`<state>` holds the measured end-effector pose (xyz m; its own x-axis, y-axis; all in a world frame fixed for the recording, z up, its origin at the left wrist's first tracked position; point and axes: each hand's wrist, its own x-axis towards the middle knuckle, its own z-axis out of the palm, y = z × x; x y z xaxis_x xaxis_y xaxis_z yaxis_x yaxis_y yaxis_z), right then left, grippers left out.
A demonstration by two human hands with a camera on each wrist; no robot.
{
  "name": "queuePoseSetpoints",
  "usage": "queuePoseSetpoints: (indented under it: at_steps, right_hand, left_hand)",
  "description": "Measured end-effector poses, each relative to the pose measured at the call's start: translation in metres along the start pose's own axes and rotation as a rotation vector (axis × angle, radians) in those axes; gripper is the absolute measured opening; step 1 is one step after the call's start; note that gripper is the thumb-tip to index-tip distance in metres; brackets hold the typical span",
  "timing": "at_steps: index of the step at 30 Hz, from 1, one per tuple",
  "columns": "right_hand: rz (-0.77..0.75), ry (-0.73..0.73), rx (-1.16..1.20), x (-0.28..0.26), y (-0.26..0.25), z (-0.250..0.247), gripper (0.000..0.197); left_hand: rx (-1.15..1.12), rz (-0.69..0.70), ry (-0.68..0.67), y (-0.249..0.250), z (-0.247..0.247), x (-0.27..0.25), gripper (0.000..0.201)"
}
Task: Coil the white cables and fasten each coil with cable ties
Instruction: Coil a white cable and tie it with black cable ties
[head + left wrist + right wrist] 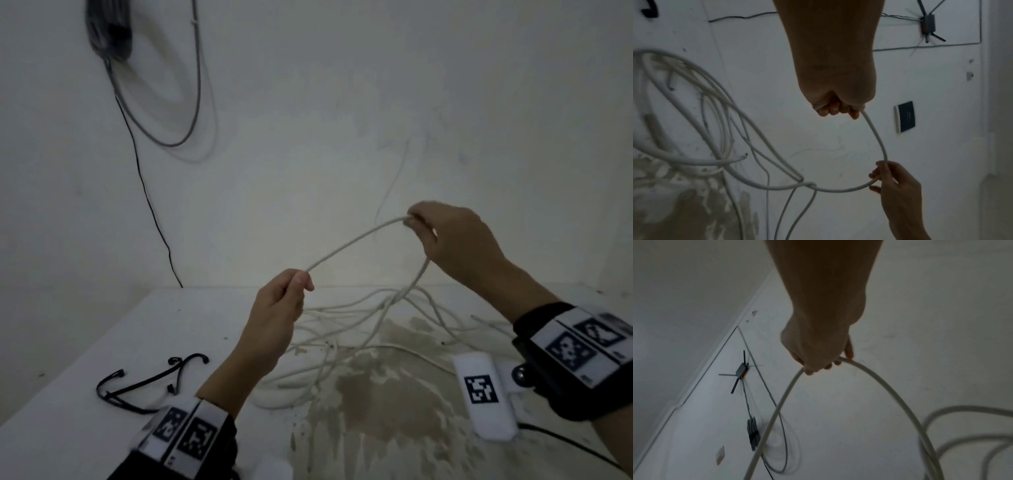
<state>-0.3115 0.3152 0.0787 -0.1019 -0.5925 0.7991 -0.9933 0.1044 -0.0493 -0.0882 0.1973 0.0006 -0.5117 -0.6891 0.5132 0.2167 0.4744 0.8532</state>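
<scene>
I see my left hand [279,308] raised above the middle of the white desk [113,329], its fingers curled round one end of a thin white round cable [356,240]. In the left wrist view the fingertips [835,108] fold over that cable against the palm. My right hand [452,240] is higher and nearer the far edge of the desk, pinching the same cable where it bends; in the right wrist view the fingers [818,368] close on the top of the bend. Between my hands the cable runs as a taut, slightly arched span, and from the right hand it drops down into a loose tangle of white cables [349,329] lying on the desk from its middle towards the far edge. A brownish stain [387,394] spreads over the desk under and in front of the tangle. Near the left part of the front edge lie several thin black cable ties [144,380], well apart from the tangle. On the wall behind the far left corner hangs a dark grey cable bundle [109,31].
</scene>
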Motion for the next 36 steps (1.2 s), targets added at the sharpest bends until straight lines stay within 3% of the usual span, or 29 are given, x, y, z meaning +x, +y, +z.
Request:
queuePoseSetpoints:
  at_steps: [2,6,12,15,18,19,21,24,28,32,34,36]
  right_hand:
    - [-0.029,0.133,-0.056,0.006,0.000,-0.001,0.016]
    - [0.019,0.041,-0.260,-0.007,0.015,0.006,0.016]
    - [0.127,0.270,-0.366,0.014,0.035,-0.016,0.024]
    - [0.198,0.474,-0.335,0.037,0.035,-0.040,0.033]
    - [0.249,0.696,-0.042,0.052,0.027,-0.052,0.038]
    - [0.225,0.673,0.142,0.054,0.019,-0.049,0.035]
    - [0.194,0.404,0.331,0.050,0.000,-0.033,0.029]
    - [0.162,-0.041,0.316,0.034,-0.027,-0.005,0.025]
    - [0.147,-0.420,0.218,0.014,-0.053,0.020,0.041]
    - [0.004,-0.703,0.237,-0.002,-0.071,0.031,0.035]
    - [-0.060,-0.779,0.201,-0.006,-0.077,0.030,0.035]
    - [-0.137,-0.759,0.142,-0.008,-0.083,0.027,0.034]
  left_hand:
    - [-0.082,0.001,0.033,0.006,0.001,0.005,0.030]
    - [-0.242,-0.021,0.125,0.020,-0.014,0.021,0.033]
    - [-0.351,0.023,0.134,0.038,-0.019,0.029,0.034]
    - [-0.404,0.048,0.136,0.047,-0.015,0.032,0.032]
    - [-0.498,0.045,0.180,0.047,-0.014,0.034,0.032]
    - [-0.544,0.014,0.192,0.044,-0.012,0.034,0.033]
    - [-0.684,-0.101,0.193,0.034,-0.007,0.029,0.033]
    - [-0.893,-0.255,0.136,0.024,0.000,0.019,0.027]
    - [-0.886,-0.180,-0.008,0.025,-0.004,0.007,0.014]
    - [-0.690,-0.030,0.025,0.027,-0.016,0.007,0.022]
    - [-0.401,0.050,0.072,0.026,-0.021,0.009,0.018]
    - [-0.077,0.113,0.066,0.024,-0.024,0.010,0.020]
